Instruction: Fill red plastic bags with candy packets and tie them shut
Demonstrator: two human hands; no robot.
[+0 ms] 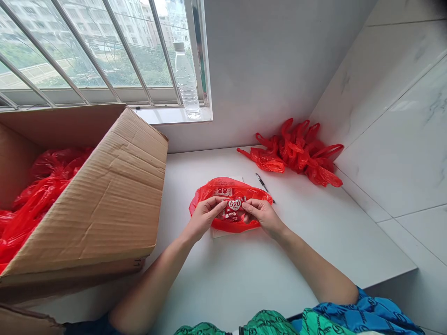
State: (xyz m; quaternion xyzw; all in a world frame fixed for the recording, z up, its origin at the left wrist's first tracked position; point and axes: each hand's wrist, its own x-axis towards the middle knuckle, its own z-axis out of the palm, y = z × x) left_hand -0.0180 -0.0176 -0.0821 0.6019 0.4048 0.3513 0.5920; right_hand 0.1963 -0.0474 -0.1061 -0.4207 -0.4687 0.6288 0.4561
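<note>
Between my two hands is a small red packet (234,205) with a white heart marked "520". My left hand (207,214) pinches its left end, and my right hand (264,215) pinches its right end. Beneath it lies an open red plastic bag (237,228) on the white table (195,274). Inside the bag, other red and white printed packets (222,191) show in part; the hands cover some of them. A pale flat item (220,234) sticks out from under the bag.
A cardboard box (104,186) holding red plastic bags (45,195) stands at the left. Tied red bags (296,151) are heaped by the wall at the back right. A pen (264,184) lies beside the open bag. On the windowsill stands a water bottle (186,81).
</note>
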